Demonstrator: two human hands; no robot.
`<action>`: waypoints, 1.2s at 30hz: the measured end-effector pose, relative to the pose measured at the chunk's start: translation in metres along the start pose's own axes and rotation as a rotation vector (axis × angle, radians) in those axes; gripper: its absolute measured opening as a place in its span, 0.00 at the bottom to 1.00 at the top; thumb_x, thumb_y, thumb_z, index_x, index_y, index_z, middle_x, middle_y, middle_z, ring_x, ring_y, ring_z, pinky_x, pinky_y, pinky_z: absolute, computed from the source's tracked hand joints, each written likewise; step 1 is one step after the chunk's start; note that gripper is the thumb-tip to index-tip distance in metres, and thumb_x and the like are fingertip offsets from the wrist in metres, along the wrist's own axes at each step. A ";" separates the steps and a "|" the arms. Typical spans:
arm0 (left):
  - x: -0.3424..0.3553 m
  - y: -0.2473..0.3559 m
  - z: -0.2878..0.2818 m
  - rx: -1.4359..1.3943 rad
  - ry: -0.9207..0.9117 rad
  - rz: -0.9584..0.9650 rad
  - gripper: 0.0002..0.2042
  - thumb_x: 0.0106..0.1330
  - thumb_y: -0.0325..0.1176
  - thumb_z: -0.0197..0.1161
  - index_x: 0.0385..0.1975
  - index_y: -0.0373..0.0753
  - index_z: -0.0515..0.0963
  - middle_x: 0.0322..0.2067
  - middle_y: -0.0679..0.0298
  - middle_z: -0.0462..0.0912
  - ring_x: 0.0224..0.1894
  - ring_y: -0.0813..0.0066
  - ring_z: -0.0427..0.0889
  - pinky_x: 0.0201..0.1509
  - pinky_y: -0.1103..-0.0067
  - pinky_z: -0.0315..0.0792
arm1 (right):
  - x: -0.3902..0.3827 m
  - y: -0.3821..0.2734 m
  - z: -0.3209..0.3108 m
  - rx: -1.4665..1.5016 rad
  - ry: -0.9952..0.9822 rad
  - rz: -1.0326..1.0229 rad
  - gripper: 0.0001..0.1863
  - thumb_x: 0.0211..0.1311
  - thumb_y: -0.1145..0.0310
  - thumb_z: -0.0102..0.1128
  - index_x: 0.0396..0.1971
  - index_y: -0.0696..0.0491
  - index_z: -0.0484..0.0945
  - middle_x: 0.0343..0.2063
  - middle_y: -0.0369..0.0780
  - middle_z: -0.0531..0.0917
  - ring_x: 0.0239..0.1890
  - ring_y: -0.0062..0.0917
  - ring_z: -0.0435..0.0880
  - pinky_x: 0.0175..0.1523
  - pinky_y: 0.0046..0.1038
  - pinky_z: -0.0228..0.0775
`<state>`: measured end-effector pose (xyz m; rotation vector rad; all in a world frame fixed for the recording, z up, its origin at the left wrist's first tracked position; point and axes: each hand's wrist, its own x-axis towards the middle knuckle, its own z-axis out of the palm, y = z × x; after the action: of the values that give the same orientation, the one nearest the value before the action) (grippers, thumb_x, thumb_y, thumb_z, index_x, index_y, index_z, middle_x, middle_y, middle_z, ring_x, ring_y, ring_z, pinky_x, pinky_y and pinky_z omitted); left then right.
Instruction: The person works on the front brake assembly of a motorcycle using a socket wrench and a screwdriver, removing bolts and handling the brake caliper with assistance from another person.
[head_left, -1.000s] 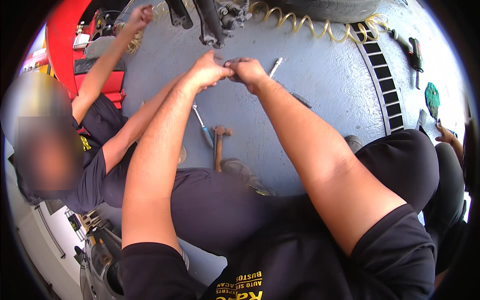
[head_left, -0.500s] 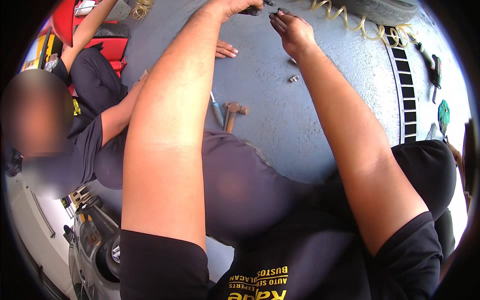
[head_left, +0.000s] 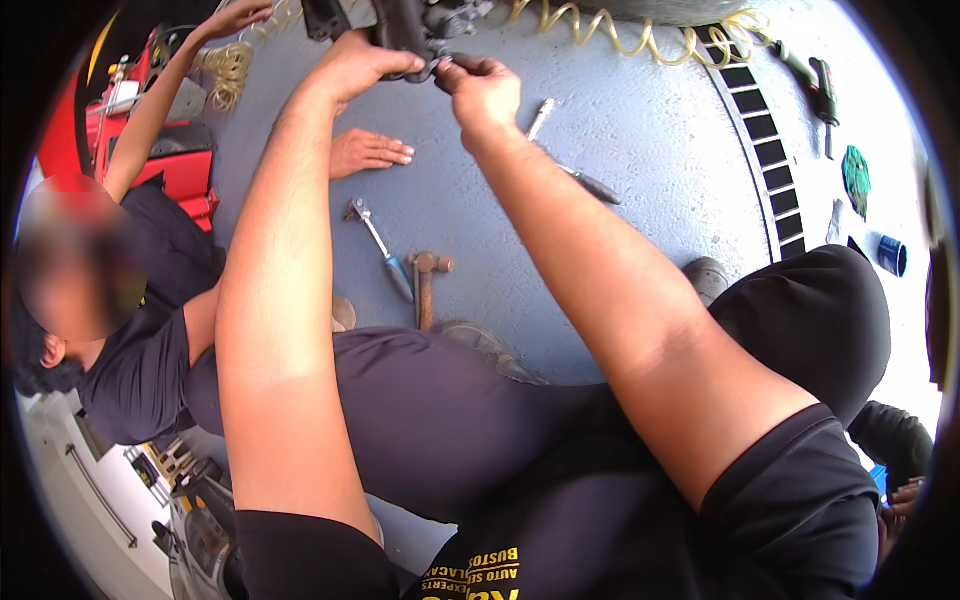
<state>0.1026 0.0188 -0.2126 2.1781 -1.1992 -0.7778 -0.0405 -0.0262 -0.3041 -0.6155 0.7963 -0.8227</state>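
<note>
My left hand (head_left: 345, 72) is closed around the lower end of a dark metal car part (head_left: 398, 30), its thumb pointing right. Close beside it, my right hand (head_left: 485, 95) pinches at the part's end; whatever sits between those fingertips is too small to make out. Below the hands, a ratchet with a blue handle (head_left: 382, 248) lies on the floor beside a hammer (head_left: 430, 268). A dark-handled tool with a chrome end (head_left: 597, 186) lies partly behind my right forearm.
A co-worker at the left rests one hand (head_left: 370, 153) on the floor. Yellow coiled hose (head_left: 600, 42) runs below a tyre (head_left: 650, 8). A floor grate (head_left: 768, 150), power tool (head_left: 824, 95), green cloth (head_left: 857, 180) and blue can (head_left: 892, 256) are rightward. Red equipment (head_left: 180, 160) stands left.
My view has shifted, bringing the dark car part into sight. My left hand, earlier around a black object, is now on that part. My right hand has come close beside it.
</note>
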 end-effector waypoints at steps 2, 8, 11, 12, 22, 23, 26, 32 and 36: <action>-0.002 -0.002 0.002 -0.056 0.011 0.006 0.21 0.48 0.41 0.74 0.39 0.34 0.84 0.34 0.60 0.86 0.38 0.74 0.82 0.46 0.76 0.72 | 0.005 -0.001 0.000 -0.234 -0.016 -0.017 0.10 0.59 0.76 0.66 0.37 0.66 0.80 0.31 0.44 0.86 0.31 0.24 0.84 0.40 0.24 0.77; -0.008 0.013 0.013 -0.139 0.043 -0.051 0.19 0.50 0.35 0.74 0.42 0.35 0.82 0.38 0.63 0.85 0.41 0.76 0.81 0.50 0.76 0.73 | 0.020 -0.008 -0.004 -0.313 -0.061 0.169 0.14 0.65 0.64 0.60 0.38 0.62 0.80 0.30 0.42 0.86 0.29 0.23 0.83 0.36 0.28 0.73; -0.012 0.011 0.011 -0.170 0.013 -0.110 0.20 0.52 0.31 0.74 0.45 0.34 0.79 0.41 0.64 0.84 0.45 0.76 0.80 0.53 0.77 0.72 | 0.017 -0.016 -0.006 -0.148 -0.143 0.329 0.16 0.67 0.62 0.58 0.43 0.60 0.79 0.33 0.42 0.85 0.32 0.25 0.83 0.37 0.29 0.73; -0.013 0.010 0.009 -0.162 0.014 -0.118 0.20 0.52 0.31 0.74 0.45 0.34 0.79 0.41 0.64 0.84 0.45 0.76 0.80 0.53 0.77 0.72 | 0.014 -0.019 -0.005 -0.034 -0.188 0.420 0.16 0.68 0.61 0.56 0.45 0.59 0.78 0.34 0.42 0.85 0.33 0.25 0.84 0.38 0.29 0.72; -0.014 0.023 0.015 -0.129 0.042 -0.110 0.16 0.53 0.32 0.74 0.41 0.33 0.82 0.38 0.63 0.85 0.41 0.77 0.82 0.49 0.78 0.74 | 0.018 -0.028 -0.009 -0.070 -0.158 0.501 0.12 0.66 0.63 0.56 0.40 0.57 0.75 0.29 0.40 0.83 0.30 0.27 0.82 0.35 0.33 0.71; -0.016 0.024 0.015 -0.103 0.053 -0.120 0.16 0.53 0.32 0.74 0.41 0.33 0.82 0.38 0.62 0.85 0.41 0.77 0.82 0.49 0.78 0.74 | 0.014 -0.029 -0.011 0.001 -0.151 0.413 0.12 0.66 0.64 0.57 0.41 0.57 0.75 0.30 0.40 0.83 0.31 0.27 0.82 0.36 0.32 0.72; -0.011 0.020 0.009 -0.124 0.014 -0.158 0.17 0.54 0.33 0.74 0.42 0.33 0.81 0.39 0.61 0.86 0.43 0.75 0.82 0.51 0.77 0.74 | 0.010 -0.029 -0.012 0.130 -0.134 0.314 0.12 0.63 0.67 0.60 0.43 0.57 0.77 0.31 0.40 0.84 0.32 0.26 0.83 0.36 0.30 0.73; -0.009 0.010 0.013 -0.217 -0.020 -0.158 0.17 0.57 0.33 0.72 0.44 0.33 0.80 0.40 0.63 0.85 0.43 0.75 0.81 0.53 0.77 0.73 | 0.011 -0.021 -0.013 -0.130 -0.140 0.060 0.09 0.57 0.70 0.66 0.33 0.60 0.82 0.30 0.41 0.85 0.30 0.25 0.83 0.36 0.29 0.74; -0.007 0.009 0.015 -0.221 -0.037 -0.167 0.17 0.57 0.33 0.71 0.45 0.34 0.80 0.42 0.63 0.84 0.46 0.74 0.81 0.57 0.77 0.72 | 0.020 -0.025 -0.008 -0.263 -0.095 0.197 0.11 0.62 0.67 0.63 0.36 0.60 0.81 0.33 0.42 0.86 0.34 0.24 0.84 0.37 0.25 0.72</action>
<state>0.0845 0.0180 -0.2156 2.1057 -0.9093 -0.9748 -0.0482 -0.0576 -0.2971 -0.7888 0.8703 -0.5084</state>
